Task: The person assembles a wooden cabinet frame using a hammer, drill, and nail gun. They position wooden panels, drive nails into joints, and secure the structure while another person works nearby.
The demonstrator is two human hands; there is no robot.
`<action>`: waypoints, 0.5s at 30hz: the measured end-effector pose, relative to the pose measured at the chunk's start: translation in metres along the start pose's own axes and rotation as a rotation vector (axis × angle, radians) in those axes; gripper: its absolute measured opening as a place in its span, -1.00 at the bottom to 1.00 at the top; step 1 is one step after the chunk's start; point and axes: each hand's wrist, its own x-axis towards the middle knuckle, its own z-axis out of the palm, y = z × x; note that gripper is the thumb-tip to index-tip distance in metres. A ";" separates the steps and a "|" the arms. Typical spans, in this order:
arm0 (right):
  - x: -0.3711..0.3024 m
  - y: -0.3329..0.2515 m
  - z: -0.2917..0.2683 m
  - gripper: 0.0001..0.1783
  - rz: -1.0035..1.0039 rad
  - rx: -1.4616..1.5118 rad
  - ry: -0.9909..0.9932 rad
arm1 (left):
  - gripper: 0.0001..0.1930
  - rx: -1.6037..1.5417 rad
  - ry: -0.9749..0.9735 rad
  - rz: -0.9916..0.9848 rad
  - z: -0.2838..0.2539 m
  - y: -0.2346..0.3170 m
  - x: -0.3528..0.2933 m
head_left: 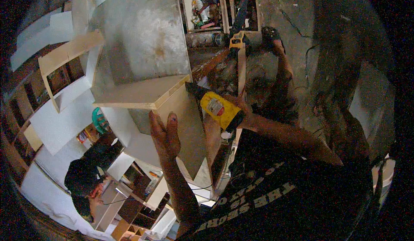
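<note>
My left hand [165, 137] holds a pale wooden panel assembly [185, 129], with the thumb laid on its side face and the fingers around its near corner. The assembly's flat top board [138, 93] meets the side panel along a straight edge. In my right hand [244, 111] is a yellow nail gun [221, 110] with black ends. Its black nose reaches the assembly's far right corner; whether it presses on the wood I cannot tell. My right fingers are partly hidden behind the tool's body.
A grey worn tabletop [138, 38] lies beyond the assembly. Past its right edge are a handsaw with a yellow handle [236, 40] and a wooden bin [257, 8] of scraps. Boards and a cut-out frame [71, 51] stand left. Another person [84, 185] works at lower left.
</note>
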 end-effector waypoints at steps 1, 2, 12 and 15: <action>-0.003 -0.001 -0.001 -0.26 -0.120 -0.144 -0.072 | -0.14 -0.038 0.002 -0.017 0.000 -0.001 0.000; -0.003 -0.002 0.000 -0.24 -0.149 -0.199 -0.085 | -0.14 -0.011 -0.006 0.002 0.001 -0.001 0.000; 0.002 -0.017 0.016 -0.27 0.164 0.951 -0.388 | -0.17 0.048 -0.021 0.109 -0.001 -0.002 0.001; 0.000 -0.022 0.018 -0.30 0.112 0.845 -0.350 | -0.17 0.024 -0.017 0.116 0.000 -0.002 0.001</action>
